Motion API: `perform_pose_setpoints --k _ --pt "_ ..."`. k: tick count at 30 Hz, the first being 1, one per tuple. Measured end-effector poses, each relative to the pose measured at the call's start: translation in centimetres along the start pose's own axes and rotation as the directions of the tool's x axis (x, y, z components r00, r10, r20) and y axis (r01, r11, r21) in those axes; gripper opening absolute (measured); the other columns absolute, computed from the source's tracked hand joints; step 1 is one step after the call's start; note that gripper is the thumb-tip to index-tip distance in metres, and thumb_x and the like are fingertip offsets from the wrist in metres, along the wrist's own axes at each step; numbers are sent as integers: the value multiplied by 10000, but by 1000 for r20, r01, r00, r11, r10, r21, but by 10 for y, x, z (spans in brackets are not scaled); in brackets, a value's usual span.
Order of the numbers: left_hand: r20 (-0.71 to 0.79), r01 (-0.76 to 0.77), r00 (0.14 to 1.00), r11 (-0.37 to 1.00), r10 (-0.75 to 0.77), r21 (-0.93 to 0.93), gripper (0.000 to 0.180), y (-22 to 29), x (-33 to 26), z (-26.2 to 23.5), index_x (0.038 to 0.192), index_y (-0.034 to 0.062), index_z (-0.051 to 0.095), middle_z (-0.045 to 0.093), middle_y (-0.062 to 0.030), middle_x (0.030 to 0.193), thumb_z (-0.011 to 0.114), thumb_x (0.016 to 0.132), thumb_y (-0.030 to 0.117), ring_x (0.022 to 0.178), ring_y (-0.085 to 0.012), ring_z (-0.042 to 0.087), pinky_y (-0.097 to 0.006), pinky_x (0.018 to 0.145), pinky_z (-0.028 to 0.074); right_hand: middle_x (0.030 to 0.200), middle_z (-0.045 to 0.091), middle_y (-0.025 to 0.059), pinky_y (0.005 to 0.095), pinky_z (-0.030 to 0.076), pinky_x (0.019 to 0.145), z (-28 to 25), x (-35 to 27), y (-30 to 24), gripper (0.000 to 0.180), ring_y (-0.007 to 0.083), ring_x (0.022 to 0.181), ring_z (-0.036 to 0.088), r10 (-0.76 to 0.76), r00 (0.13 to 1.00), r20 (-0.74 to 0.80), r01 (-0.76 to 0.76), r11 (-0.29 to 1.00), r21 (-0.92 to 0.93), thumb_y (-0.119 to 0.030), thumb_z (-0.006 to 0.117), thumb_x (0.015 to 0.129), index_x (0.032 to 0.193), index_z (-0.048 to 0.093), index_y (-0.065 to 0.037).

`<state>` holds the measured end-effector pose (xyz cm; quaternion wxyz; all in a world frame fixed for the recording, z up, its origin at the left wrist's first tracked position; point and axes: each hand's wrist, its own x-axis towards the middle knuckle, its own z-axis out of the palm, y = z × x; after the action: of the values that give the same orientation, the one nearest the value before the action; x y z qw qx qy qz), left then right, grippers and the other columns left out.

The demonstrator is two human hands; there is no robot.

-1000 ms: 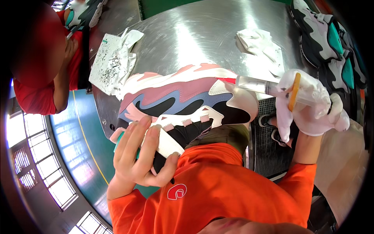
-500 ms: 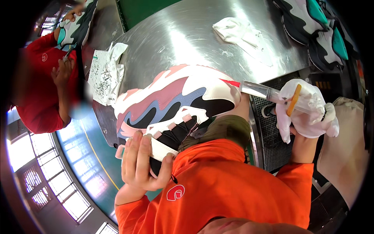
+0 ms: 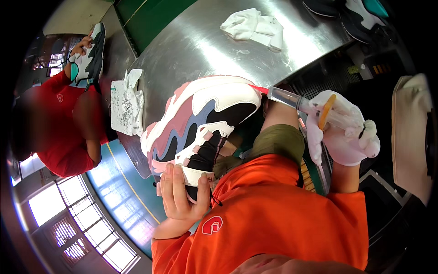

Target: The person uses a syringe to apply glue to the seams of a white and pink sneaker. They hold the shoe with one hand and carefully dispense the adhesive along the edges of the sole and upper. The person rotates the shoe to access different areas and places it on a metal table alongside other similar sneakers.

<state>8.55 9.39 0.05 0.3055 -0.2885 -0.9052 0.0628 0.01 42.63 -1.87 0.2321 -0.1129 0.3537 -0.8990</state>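
Note:
My bare left hand [image 3: 182, 196] is closed round the ankle end of a sneaker [image 3: 196, 107], thumb on one side and fingers on the other. The shoe has white, pink, blue and black panels and lies tilted on its side, sole edge facing away from me. In a white glove, my right hand [image 3: 344, 130] grips a clear syringe [image 3: 286, 98] with a red tip [image 3: 259, 88]. That tip meets the seam between sole and upper near the toe. A narrow orange-yellow strip [image 3: 326, 112] crosses the gloved fingers.
A shiny metal table [image 3: 178, 50] curves ahead, bearing a crumpled white cloth [image 3: 253, 28]. Stained white paper [image 3: 125, 102] lies at its left edge. Dark sneakers [image 3: 356, 18] sit far right. On the left, a person in red [image 3: 64, 118] handles another sneaker [image 3: 91, 57].
The view has swung, so table, cloth and co-worker appear shifted. The sneaker is turned more upright in the picture. My grips are unchanged, and the red tip stays at the toe-end seam.

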Motion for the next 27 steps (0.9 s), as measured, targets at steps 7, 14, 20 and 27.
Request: perform_pose_setpoints --k 7,14,20,27 --pt "3 -16 1000 999 16 27 311 -9 -6 10 1167 162 616 603 -275 1178 673 862 150 1034 -423 639 -463 834 550 891 593 240 342 584 578 28 0 6 813 306 672 663 28 988 -149 -30 1000 -7 -367 743 689 1240 459 159" --pt "-58 -14 998 998 18 61 317 -9 -4 15 1176 173 601 629 -238 1146 685 870 189 1000 -395 656 -437 801 575 880 593 234 329 559 554 62 -5 7 706 292 626 640 -33 945 -326 0 995 -101 -303 699 715 1206 496 162" --pt "-44 29 999 1000 -29 -7 288 -10 10 3 1149 190 636 646 -220 1126 678 866 164 992 -373 664 -419 808 563 826 594 212 324 546 540 72 -13 17 746 273 599 629 -99 944 -316 45 984 -175 -335 728 675 1198 500 145" --pt "53 107 994 982 -100 -155 340 -27 40 -12 1033 124 691 647 -221 1105 767 703 100 935 -375 663 -427 815 557 1027 585 172 295 516 779 39 -19 36 1060 225 894 628 -170 983 74 178 977 -117 -124 928 467 1352 398 117"
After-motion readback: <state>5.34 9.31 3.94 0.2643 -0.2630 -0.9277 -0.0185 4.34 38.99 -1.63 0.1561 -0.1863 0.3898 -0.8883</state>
